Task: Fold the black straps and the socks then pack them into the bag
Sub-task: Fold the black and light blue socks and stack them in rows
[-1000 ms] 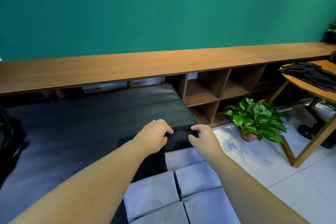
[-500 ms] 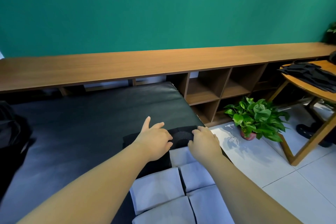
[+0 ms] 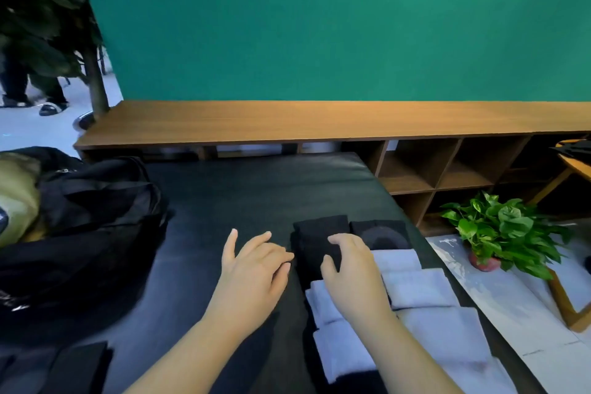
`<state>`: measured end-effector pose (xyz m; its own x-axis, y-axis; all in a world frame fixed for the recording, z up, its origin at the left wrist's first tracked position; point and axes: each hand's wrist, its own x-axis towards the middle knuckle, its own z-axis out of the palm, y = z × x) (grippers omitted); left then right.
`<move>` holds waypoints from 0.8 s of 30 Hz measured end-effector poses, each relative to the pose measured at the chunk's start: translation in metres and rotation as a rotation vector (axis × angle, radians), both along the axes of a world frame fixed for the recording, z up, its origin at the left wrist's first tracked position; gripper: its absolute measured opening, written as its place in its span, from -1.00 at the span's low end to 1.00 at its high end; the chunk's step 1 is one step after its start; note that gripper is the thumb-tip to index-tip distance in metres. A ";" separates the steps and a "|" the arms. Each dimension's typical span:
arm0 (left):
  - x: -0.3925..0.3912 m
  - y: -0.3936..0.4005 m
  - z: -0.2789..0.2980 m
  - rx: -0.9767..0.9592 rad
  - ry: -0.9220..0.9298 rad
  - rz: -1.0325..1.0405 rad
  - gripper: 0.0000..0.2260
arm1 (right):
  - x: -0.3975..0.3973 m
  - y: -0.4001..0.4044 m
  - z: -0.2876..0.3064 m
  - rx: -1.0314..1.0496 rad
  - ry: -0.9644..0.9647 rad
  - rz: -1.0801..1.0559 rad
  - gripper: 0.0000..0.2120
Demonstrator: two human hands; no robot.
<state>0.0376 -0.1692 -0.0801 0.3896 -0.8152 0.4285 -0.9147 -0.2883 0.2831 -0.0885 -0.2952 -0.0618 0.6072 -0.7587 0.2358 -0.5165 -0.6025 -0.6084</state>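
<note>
So the folded black pieces (image 3: 321, 241) are sitting center-right in the frame on the dark mat (image 3: 256, 189), with another black one (image 3: 380, 233) just beside, and the pale folded socks (image 3: 425, 291) are lining up in 2 columns toward the lower right. The right hand (image 3: 351, 272) is resting on the black fold with fingers curled over it; can't tell if it's actually gripping. The left hand (image 3: 256, 269) is lying flat just beside it, fingers relaxed and spread. The bag (image 3: 92, 221) is slumping at the left, well apart. My worry: lifting 1-handed is probably letting the fold spring open, and dragging is likely nudging the neighbouring stacks toward the mat's right edge and the floor by the plant (image 3: 502, 230).
</note>
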 end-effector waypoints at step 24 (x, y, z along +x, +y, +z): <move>0.154 0.205 0.011 0.251 0.193 0.714 -0.28 | 0.054 0.107 -0.073 0.098 0.788 0.463 -0.38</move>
